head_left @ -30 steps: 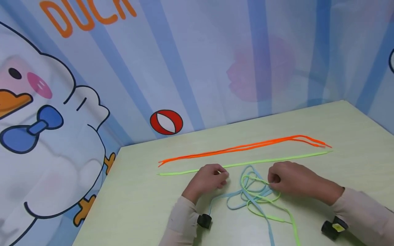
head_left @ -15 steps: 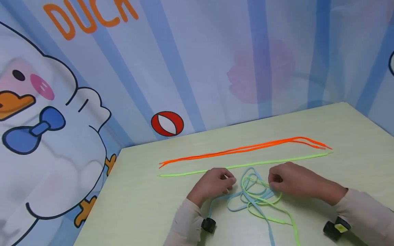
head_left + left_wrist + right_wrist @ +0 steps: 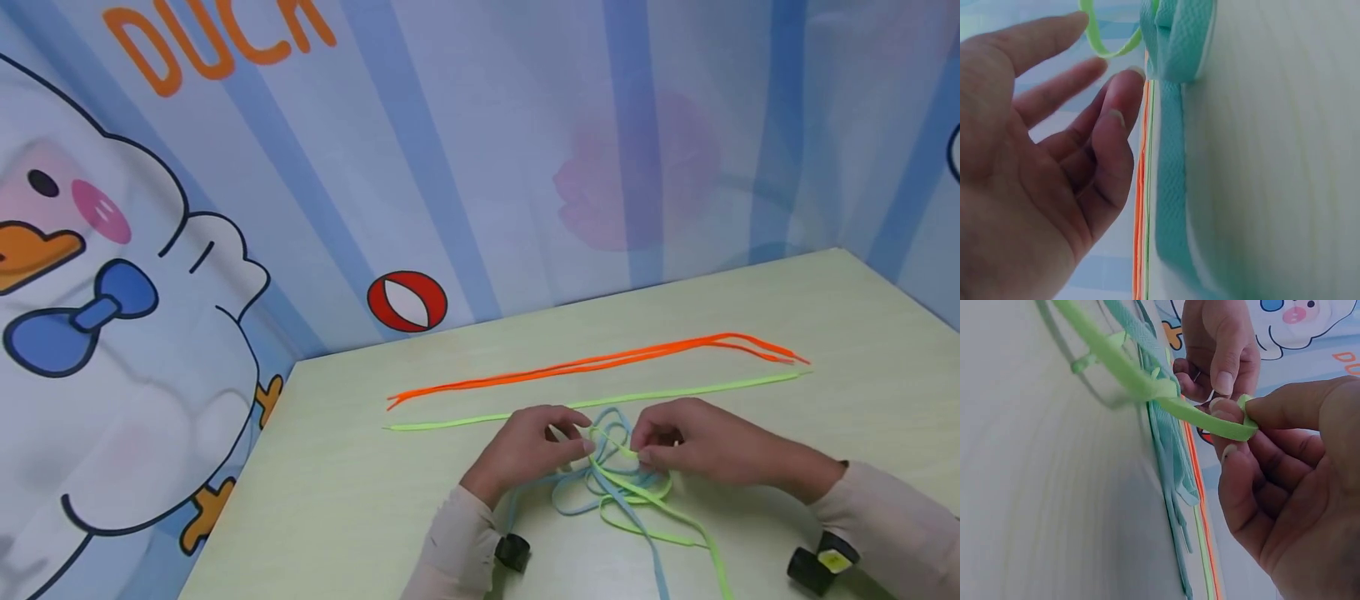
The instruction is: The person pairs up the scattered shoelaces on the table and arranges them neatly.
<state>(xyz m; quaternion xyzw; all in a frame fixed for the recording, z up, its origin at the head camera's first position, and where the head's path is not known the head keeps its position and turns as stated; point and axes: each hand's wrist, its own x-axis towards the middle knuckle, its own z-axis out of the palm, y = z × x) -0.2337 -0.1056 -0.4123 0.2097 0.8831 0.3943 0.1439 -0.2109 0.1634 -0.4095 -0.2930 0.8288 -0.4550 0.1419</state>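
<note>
A light green shoelace [image 3: 1200, 419] lies tangled with a light blue shoelace [image 3: 1171, 175] on the table, in front of the person. In the right wrist view, the right hand [image 3: 701, 442] pinches a bend of this green lace between thumb and fingertips, lifting it off the table. The left hand [image 3: 528, 452] hovers at the left side of the tangle, thumb and index finger apart. A raised green loop hangs beside those two fingertips in the left wrist view; whether they touch it is unclear. The other left fingers curl loosely with nothing in them.
Behind the tangle, a straight green shoelace [image 3: 675, 390] lies across the table [image 3: 337, 500]. Farther back runs a pair of orange shoelaces [image 3: 555, 370]. A printed duck backdrop [image 3: 480, 167] stands along the table's back edge. Small black devices [image 3: 513, 552] hang at both wrists.
The left hand has moved right, up to the tangle. The right hand has shifted slightly left, drawing part of the green shoelace up. The orange laces and straight green lace stay put.
</note>
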